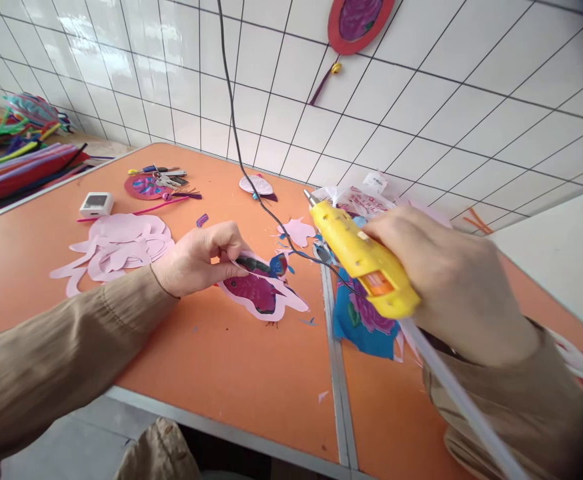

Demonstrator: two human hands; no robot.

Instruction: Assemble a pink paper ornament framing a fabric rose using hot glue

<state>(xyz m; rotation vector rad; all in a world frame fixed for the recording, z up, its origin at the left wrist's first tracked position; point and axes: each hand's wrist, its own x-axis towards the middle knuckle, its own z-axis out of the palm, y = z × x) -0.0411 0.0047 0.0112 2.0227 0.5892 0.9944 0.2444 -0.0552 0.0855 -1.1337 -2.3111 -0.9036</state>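
Note:
My left hand (204, 260) pinches the upper left edge of a pink-bordered cutout (256, 290) with a dark red and green centre, just over the orange table (231, 363). Its fingers are closed on that edge. Raised at the right, my right hand (446, 287) is wrapped round a yellow glue gun (361, 253). The gun's metal nozzle points up and left, away from the cutout, and a translucent glue stick (461, 393) runs out of its back end. Behind and below the gun lies blue fabric (366, 327) with a purple flower.
Pink cut shapes (126, 243) lie left, near a small white box (96, 205) and a round ornament with keys (144, 187). A black cable (231, 100) hangs across the middle. A plastic bag (356, 200) sits by the tiled wall. Colourful strips (16, 173) lie far left.

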